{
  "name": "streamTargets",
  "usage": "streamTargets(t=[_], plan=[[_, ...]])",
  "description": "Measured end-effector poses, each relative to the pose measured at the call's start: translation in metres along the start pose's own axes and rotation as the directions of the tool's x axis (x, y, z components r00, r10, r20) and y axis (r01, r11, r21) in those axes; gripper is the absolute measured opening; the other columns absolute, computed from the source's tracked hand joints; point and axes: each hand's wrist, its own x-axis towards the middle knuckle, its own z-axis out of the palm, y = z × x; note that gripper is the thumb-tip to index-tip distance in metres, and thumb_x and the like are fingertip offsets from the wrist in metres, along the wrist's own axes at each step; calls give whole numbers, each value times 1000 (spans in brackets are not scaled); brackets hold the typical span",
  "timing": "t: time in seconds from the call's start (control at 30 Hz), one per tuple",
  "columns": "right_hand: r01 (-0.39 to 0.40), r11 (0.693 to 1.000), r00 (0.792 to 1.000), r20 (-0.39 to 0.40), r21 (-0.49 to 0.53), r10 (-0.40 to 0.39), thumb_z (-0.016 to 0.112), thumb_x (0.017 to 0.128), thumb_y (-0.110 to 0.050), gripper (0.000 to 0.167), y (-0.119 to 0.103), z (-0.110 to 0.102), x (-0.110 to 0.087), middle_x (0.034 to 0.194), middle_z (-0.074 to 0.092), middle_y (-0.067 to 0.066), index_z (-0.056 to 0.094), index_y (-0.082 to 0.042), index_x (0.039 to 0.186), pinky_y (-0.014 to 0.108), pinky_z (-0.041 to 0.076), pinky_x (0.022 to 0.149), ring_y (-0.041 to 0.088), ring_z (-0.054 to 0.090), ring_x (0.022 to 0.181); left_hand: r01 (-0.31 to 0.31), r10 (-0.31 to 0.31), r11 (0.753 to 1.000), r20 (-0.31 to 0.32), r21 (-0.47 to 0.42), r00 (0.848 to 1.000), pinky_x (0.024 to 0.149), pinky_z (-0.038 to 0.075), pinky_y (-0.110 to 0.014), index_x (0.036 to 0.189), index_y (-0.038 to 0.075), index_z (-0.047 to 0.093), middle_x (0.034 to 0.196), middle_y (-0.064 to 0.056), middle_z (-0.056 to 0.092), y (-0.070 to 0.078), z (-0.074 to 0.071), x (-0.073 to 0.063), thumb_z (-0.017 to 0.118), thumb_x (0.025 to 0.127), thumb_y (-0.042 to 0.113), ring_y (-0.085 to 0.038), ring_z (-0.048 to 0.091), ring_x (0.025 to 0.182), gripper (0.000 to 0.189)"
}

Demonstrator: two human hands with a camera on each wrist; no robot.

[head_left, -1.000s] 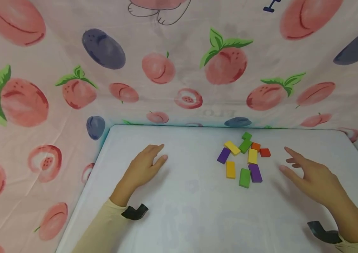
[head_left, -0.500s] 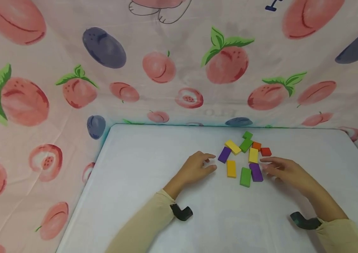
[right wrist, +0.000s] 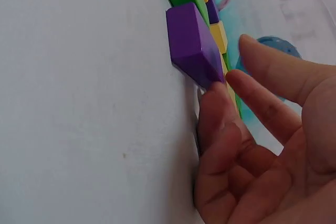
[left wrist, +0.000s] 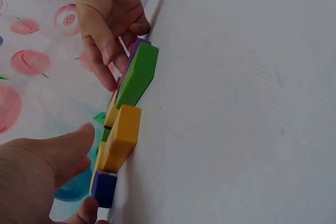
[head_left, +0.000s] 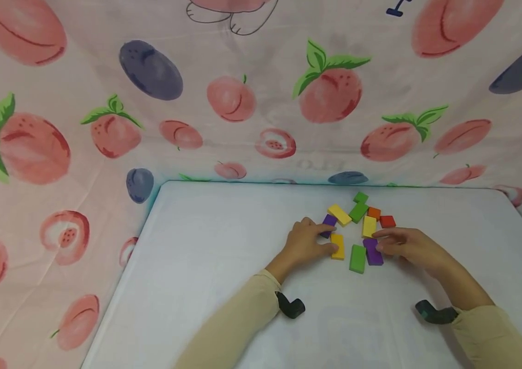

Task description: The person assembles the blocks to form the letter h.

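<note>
Wooden blocks lie in a loose group on the white table. My left hand [head_left: 304, 243] reaches over the group's left side, its fingers by a purple block [head_left: 328, 220] and its thumb over a yellow-orange block [head_left: 338, 248]. In the left wrist view this thumb and fingers [left wrist: 86, 211] are spread apart. My right hand [head_left: 413, 248] is at the right side, fingertips at another purple block [head_left: 373, 253] and near a yellow block [head_left: 369, 225]. The right wrist view shows a fingertip at that purple block's corner, the thumb raised. Neither hand visibly grips a block.
Green blocks [head_left: 357, 259] lie between the hands and farther back. A pale yellow block [head_left: 339, 214], an orange block [head_left: 374, 212] and a red block [head_left: 387, 221] are in the group. Fruit-print cloth [head_left: 274, 77] hangs behind the white table [head_left: 224, 215].
My left hand has moved right across the table to the blocks. My right hand has moved left to the group's other side. The blocks have stayed about where they were.
</note>
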Motion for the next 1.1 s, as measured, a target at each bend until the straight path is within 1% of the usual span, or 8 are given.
streamTargets(t=[0.3, 0.4, 0.57, 0.7, 0.83, 0.93, 1.0, 1.1], plan=[[-2, 999, 1000, -15, -35, 2, 79, 90, -31, 56, -7, 5, 0, 119, 66, 14, 62, -9, 138, 31, 52, 83, 29, 58, 112, 51, -53, 996, 35, 70, 998, 78, 32, -31, 137, 42, 64, 106, 1, 49, 5, 8, 4, 79, 78, 65, -14, 38, 95, 64], [13, 995, 999, -28, -96, -16, 79, 89, -32, 55, -7, 6, 1, 114, 65, 11, 64, -10, 137, 31, 49, 80, 27, 55, 105, 53, -57, 995, 36, 85, 998, 80, 33, -32, 135, 42, 64, 107, 1, 49, 5, 8, 3, 80, 78, 63, -15, 38, 97, 63], [21, 986, 998, -59, -163, -31, 80, 88, -33, 52, -6, 11, 3, 112, 65, 10, 66, -10, 132, 32, 48, 77, 27, 54, 102, 65, -66, 997, 32, 41, 997, 85, 34, -35, 132, 40, 65, 111, 1, 48, 6, 6, -1, 85, 78, 54, -16, 39, 102, 59], [23, 981, 996, -82, -193, -39, 80, 88, -31, 51, -7, 15, 1, 116, 64, 13, 64, -8, 132, 35, 49, 79, 29, 56, 104, 37, -38, 999, 27, 26, 999, 88, 37, -39, 128, 39, 61, 120, 2, 47, 8, 6, -4, 89, 78, 44, -17, 42, 110, 57], [75, 968, 993, -76, -240, -95, 76, 93, -25, 47, -9, 19, -3, 115, 64, 15, 59, -3, 131, 41, 53, 82, 29, 59, 101, -35, 34, 999, 32, 33, 999, 87, 40, -43, 125, 34, 57, 125, 6, 57, 9, 6, -7, 87, 81, 36, -17, 52, 113, 53], [118, 955, 988, -66, -271, -141, 74, 94, -27, 49, -11, 21, -5, 112, 63, 15, 57, 1, 130, 42, 54, 83, 27, 58, 99, -70, 70, 997, 20, -23, 997, 86, 42, -39, 124, 29, 56, 113, 7, 66, 6, 4, -9, 82, 88, 30, -14, 58, 103, 44], [131, 949, 986, -63, -288, -155, 77, 92, -33, 55, -12, 22, -5, 110, 61, 14, 56, 2, 130, 40, 53, 81, 26, 56, 98, -73, 72, 991, -6, -114, 997, 86, 45, -33, 123, 26, 56, 105, 7, 67, 1, 2, -12, 78, 91, 25, -11, 59, 95, 38], [145, 943, 984, -56, -298, -169, 82, 86, -39, 66, -12, 22, -5, 105, 58, 11, 56, 3, 128, 35, 49, 77, 24, 53, 95, -63, 52, 959, -49, -276, 997, 83, 49, -24, 123, 22, 58, 101, 5, 67, -8, -8, -18, 74, 94, 21, -9, 60, 92, 33]])
